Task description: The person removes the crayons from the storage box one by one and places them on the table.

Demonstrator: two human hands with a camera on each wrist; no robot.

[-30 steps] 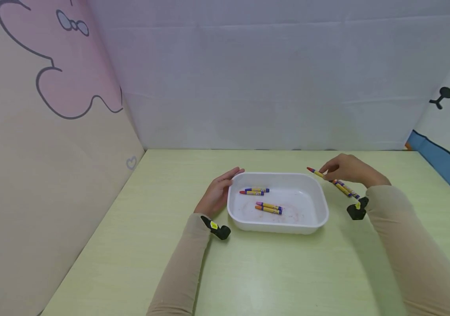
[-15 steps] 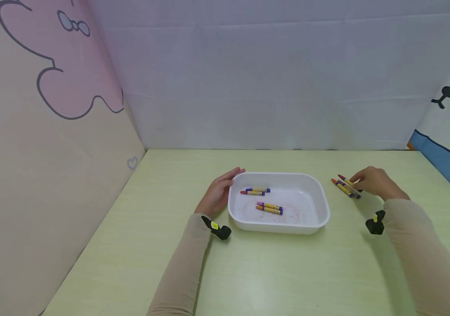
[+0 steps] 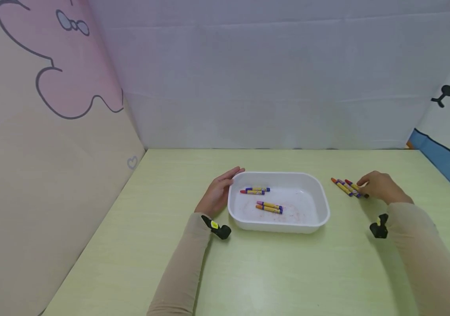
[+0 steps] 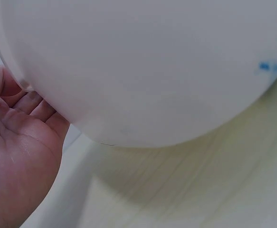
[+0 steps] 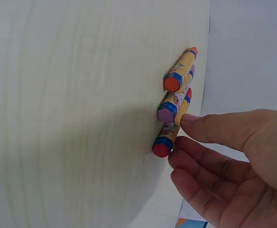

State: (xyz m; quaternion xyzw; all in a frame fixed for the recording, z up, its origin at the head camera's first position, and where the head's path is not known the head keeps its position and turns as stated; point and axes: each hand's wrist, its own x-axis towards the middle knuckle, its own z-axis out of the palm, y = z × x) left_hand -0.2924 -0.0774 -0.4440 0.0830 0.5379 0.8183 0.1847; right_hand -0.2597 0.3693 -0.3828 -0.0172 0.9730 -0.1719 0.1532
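Observation:
At the left end of a white plastic tray (image 3: 300, 202), my left hand (image 3: 214, 195) grips the rim and side wall. Its fingers (image 4: 38, 107) pass partly out of sight behind the tray wall in the left wrist view. On the table right of the tray, my right hand (image 3: 380, 186) pinches a red crayon (image 5: 163, 145) between thumb and fingertips. That crayon lies alongside a purple crayon (image 5: 169, 110) and an orange crayon (image 5: 176, 76), the three forming a slanted row.
Inside the tray lie two pairs of crayons: a red crayon (image 3: 251, 192) with a blue one (image 3: 263, 189) behind it, and a pink crayon (image 3: 268, 205) beside an orange one (image 3: 269, 210). A pale wall sheet (image 3: 272, 87) rises behind the table (image 3: 280, 272).
My right hand has moved right from near the tray's far right corner, carrying the red crayon to the right side of the other two. My left hand and the tray have stayed in place.

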